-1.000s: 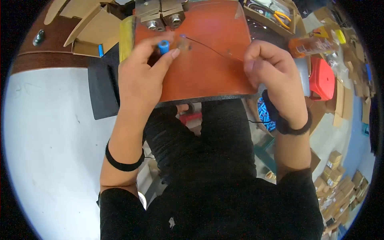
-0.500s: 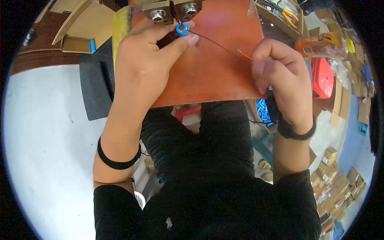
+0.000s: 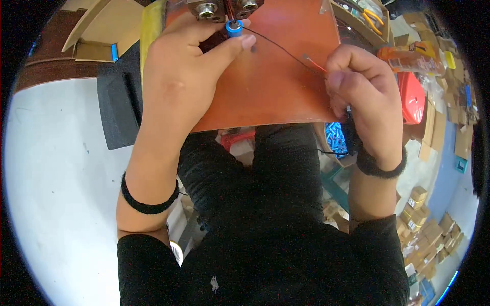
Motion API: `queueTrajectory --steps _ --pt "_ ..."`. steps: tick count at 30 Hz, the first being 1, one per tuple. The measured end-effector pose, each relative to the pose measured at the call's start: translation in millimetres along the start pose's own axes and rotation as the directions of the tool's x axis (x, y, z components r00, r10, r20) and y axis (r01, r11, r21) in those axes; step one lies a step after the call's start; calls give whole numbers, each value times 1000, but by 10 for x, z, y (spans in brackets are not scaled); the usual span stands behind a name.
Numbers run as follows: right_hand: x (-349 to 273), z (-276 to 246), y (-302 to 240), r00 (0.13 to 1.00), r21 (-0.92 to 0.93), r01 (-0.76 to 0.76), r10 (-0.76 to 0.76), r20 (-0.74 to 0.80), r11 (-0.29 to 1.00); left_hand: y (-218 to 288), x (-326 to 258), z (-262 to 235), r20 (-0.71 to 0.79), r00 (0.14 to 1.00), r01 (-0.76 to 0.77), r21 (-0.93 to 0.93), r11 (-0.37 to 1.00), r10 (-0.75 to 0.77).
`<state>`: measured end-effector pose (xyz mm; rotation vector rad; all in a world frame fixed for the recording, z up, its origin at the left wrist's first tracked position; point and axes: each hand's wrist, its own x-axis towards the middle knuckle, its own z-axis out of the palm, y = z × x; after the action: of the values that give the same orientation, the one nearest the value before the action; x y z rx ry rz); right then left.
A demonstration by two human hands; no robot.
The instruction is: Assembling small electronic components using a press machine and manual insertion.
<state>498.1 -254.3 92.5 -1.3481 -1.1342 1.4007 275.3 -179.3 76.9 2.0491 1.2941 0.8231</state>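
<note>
My left hand (image 3: 176,76) reaches to the far middle of the orange-brown work surface (image 3: 275,97). Its thumb and fingers close around a small blue cylindrical battery cell (image 3: 235,31) with its silvery end up. Copper-coloured electrode tips (image 3: 230,13) hang down from two bolted metal blocks (image 3: 206,11) and meet that end, though exact contact is too small to tell. From the cell's end a thin black wire (image 3: 278,46) runs right toward my right hand (image 3: 365,97). There, thumb and forefinger pinch a red wire (image 3: 317,66) with a bare tip; the black wire's far part is hidden.
A box of blue cells (image 3: 335,138) sits below the surface's right corner. Beyond stand an orange bottle (image 3: 413,58), a red stool (image 3: 411,99) and a tray with orange-handled pliers (image 3: 372,21). One blue cell (image 3: 115,52) lies in a cardboard box (image 3: 94,51) at far left.
My left hand has pushed the cell slightly farther away, so its end now lies at the electrode tips. My right hand has shifted a little to the right with the wires.
</note>
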Motion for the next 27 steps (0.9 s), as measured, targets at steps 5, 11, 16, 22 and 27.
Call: queueTrajectory --steps 5,11,16,22,27 --pt "-41 55 -32 997 -22 57 -58 -40 998 44 -2 -15 -10 1000 -9 28 1000 9" --pt "-24 159 100 910 -199 309 -350 -222 930 195 -249 -85 65 983 172 4 985 -172" --pt "-15 214 37 859 -269 395 -457 -232 879 88 -427 -146 90 996 29 -307 951 -1" --pt "68 320 -98 921 -381 339 -387 -55 860 43 -211 -150 135 990 -49 48 998 43" --pt "194 308 -229 937 -445 300 -349 -31 844 -13 -78 76 -37 961 -272 27 962 273"
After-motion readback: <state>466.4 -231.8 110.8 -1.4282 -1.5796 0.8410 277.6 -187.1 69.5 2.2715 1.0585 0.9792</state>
